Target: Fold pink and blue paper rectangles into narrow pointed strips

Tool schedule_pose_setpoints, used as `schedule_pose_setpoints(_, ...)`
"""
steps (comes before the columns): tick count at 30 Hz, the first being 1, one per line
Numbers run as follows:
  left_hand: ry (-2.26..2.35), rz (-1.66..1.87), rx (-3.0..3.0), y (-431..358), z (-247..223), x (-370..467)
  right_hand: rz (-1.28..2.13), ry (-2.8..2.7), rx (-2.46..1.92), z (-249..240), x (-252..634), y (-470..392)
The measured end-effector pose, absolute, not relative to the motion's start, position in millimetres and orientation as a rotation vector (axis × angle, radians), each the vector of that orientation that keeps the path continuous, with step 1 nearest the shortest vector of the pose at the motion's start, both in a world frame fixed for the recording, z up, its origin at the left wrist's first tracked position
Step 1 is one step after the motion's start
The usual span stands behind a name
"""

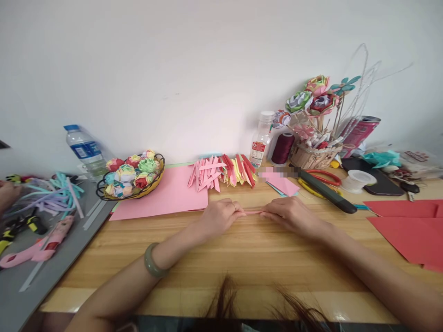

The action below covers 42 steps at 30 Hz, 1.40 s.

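Between my two hands a narrow strip of pink paper (252, 212) is stretched level above the wooden table (221, 267). My left hand (221, 216) pinches its left end, my right hand (290, 214) its right end; the fingers of both are closed. Just behind my left hand lies a large sheet of pink paper (169, 189). Folded paper pieces (207, 173) in pink, red and yellow are heaped beyond the strip. Behind my right hand rests a small stack of pink paper slips (282, 182).
A basket of paper flowers (159, 177) and a water bottle (85, 150) stand left. Scissors (323, 180), a box cutter (327, 190), thread (283, 148), a clear bottle (261, 140) and a flower pot (313, 156) are right. A glue gun (43, 244) lies on the grey table (65, 263).
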<state>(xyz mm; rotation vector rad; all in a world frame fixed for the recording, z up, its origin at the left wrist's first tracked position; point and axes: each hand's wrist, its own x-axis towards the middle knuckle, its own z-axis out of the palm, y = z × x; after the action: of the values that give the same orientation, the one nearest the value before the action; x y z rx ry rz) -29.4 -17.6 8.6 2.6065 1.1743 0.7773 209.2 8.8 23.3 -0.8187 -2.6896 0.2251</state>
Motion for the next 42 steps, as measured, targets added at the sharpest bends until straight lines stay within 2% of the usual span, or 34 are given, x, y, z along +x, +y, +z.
schedule_pose_setpoints(5,1.093,0.763,2.530,-10.2,16.0,-36.4,0.412,-2.620,-0.745,24.0,211.4,12.3)
schedule_pose_setpoints(9,1.167,0.705,2.510,-8.6,25.3,-39.1,0.366,-2.578,-0.871,21.5,216.2,15.3)
schedule_pose_setpoints(13,1.508,0.772,2.262,1.5,39.3,-55.7,0.264,-2.340,-1.108,21.3,224.7,21.7)
schedule_pose_setpoints(17,1.984,1.058,2.074,23.7,49.9,-81.4,0.310,-2.230,-1.196,25.4,223.5,23.8)
schedule_pose_setpoints(21,2.355,0.937,2.192,39.7,50.7,-91.4,0.319,-2.364,-1.150,26.6,215.7,19.3)
schedule_pose_setpoints(28,2.214,0.619,2.432,54.1,45.0,-82.8,0.325,-2.445,-1.172,23.7,216.4,18.5)
schedule_pose_setpoints(39,2.350,0.681,2.389,58.6,58.7,-80.5,0.340,-2.422,-1.165,25.3,213.9,15.9)
schedule_pose_setpoints(42,2.412,0.636,2.350,52.7,60.8,-80.9,0.468,-2.373,-1.095,40.4,203.2,4.4)
